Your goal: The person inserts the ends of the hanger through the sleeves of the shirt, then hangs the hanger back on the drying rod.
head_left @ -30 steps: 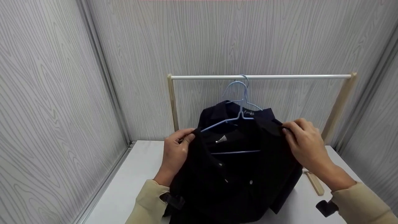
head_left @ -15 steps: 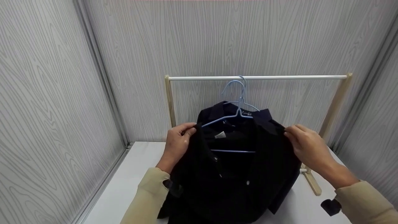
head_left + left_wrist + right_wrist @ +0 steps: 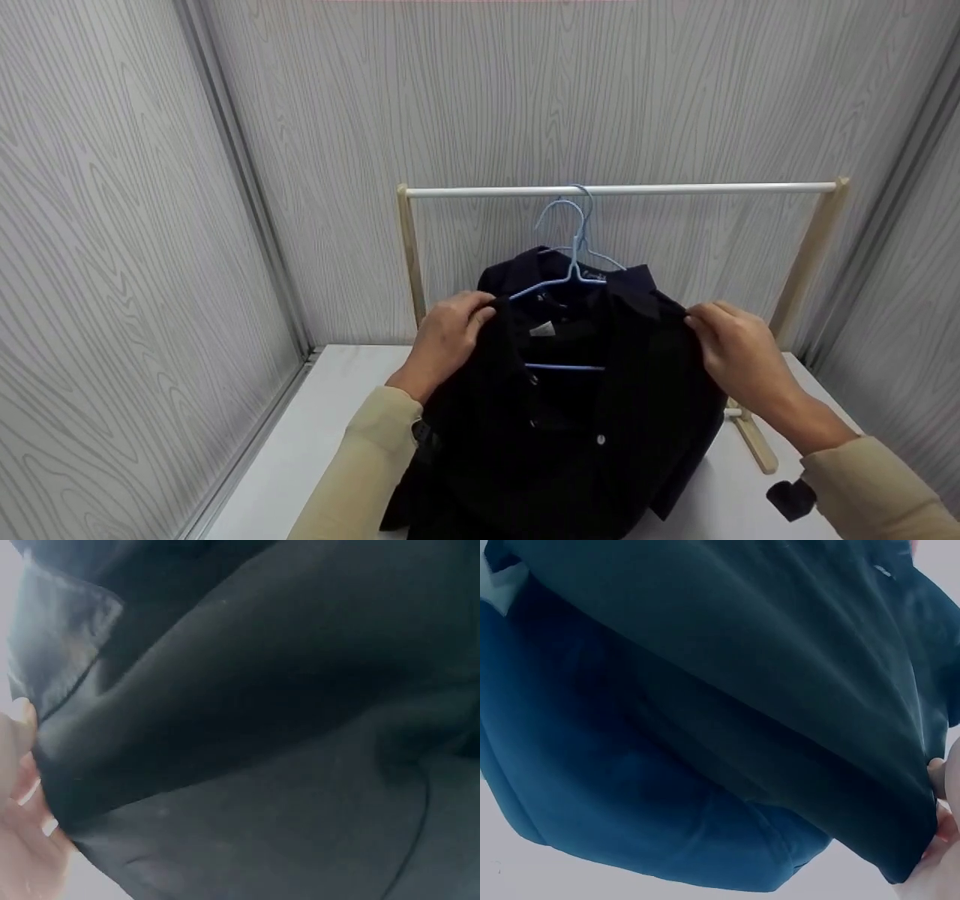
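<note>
A black button-front shirt (image 3: 660, 397) hangs between my hands, with a light blue hanger (image 3: 541, 287) inside its open neck. My left hand (image 3: 448, 335) pinches the shirt's left shoulder beside the hanger's arm. At the opposite shoulder, my right hand (image 3: 739, 349) pinches the cloth between thumb and fingers. The front hanger's hook shows just below the rod and not over it. Behind hangs a navy garment (image 3: 517, 271), its own blue hanger (image 3: 587, 217) hooked on the rod. Both wrist views are mostly filled by dark cloth; the navy garment (image 3: 630, 787) shows below the black one.
A small clothes rack with a white rod (image 3: 705, 189) and wooden posts (image 3: 814, 251) stands on the white table (image 3: 322, 405). One wooden foot (image 3: 754, 444) shows at the right. Grey wood-patterned panels (image 3: 480, 90) enclose the back and sides.
My left hand has moved right and slightly up with the shirt's shoulder, covering more of the hanger's arm. The shirt's neck looks narrower. My right hand has barely moved.
</note>
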Motion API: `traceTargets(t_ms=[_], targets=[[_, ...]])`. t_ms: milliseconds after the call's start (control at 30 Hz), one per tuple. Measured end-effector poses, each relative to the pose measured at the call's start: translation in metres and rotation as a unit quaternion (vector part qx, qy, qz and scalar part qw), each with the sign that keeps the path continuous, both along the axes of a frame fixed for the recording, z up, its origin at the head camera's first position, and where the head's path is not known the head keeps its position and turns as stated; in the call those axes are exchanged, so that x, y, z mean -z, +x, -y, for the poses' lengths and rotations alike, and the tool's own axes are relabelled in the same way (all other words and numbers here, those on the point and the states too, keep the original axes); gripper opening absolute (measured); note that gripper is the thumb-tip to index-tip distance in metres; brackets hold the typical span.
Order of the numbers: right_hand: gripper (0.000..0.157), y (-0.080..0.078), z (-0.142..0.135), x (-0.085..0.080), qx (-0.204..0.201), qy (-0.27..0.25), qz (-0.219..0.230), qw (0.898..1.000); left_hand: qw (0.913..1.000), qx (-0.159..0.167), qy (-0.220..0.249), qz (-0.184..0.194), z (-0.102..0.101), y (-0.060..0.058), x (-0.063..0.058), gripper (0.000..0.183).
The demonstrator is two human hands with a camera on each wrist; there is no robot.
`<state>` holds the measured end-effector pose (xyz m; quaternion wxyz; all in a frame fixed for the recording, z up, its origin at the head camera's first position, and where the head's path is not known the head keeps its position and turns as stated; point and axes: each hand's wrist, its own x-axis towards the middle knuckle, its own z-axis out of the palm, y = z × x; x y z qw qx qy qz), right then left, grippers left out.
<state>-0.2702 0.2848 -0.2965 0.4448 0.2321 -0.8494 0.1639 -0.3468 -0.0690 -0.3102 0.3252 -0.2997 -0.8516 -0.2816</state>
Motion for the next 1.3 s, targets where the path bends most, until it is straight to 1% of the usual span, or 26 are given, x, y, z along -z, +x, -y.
traceTargets(t_ms=[100, 333, 467, 567, 767, 900, 1000, 1100, 1200, 1300], targets=[[0.008, 0.0, 0.002, -0.002, -0.003, -0.007, -0.008, 1.0, 0.9994, -0.023, -0.027, -0.004, -0.003, -0.002, -0.005, 0.021], [0.009, -0.003, 0.004, -0.007, 0.012, -0.031, 0.004, 0.999, 0.9958, -0.066, -0.063, 0.002, -0.01, -0.011, -0.018, 0.026], [0.008, -0.007, 0.004, -0.009, 0.016, -0.044, 0.007, 0.999, 0.9944, -0.08, -0.069, 0.008, -0.011, -0.016, -0.022, 0.029], [0.008, -0.01, 0.005, -0.011, 0.016, -0.052, 0.01, 0.998, 0.9937, -0.086, -0.071, 0.005, -0.012, -0.019, -0.026, 0.03], [0.01, -0.014, 0.008, -0.016, 0.017, -0.056, 0.003, 0.998, 0.9917, -0.095, -0.085, -0.014, -0.014, -0.022, -0.036, 0.032], [0.013, -0.015, 0.011, -0.021, 0.019, -0.058, 0.012, 0.998, 0.9883, -0.112, -0.098, -0.036, -0.016, -0.022, -0.045, 0.033], [0.014, -0.014, 0.014, -0.025, 0.023, -0.059, 0.019, 0.998, 0.9826, -0.131, -0.117, -0.059, -0.019, -0.021, -0.054, 0.035], [0.014, -0.014, 0.015, -0.029, 0.03, -0.059, 0.017, 0.998, 0.9738, -0.153, -0.15, -0.076, -0.023, -0.021, -0.066, 0.041], [0.014, -0.015, 0.017, -0.032, 0.038, -0.057, 0.014, 0.998, 0.9615, -0.18, -0.191, -0.084, -0.027, -0.02, -0.079, 0.049], [0.014, -0.015, 0.019, -0.034, 0.043, -0.055, 0.018, 0.997, 0.9486, -0.21, -0.226, -0.072, -0.029, -0.021, -0.091, 0.055]])
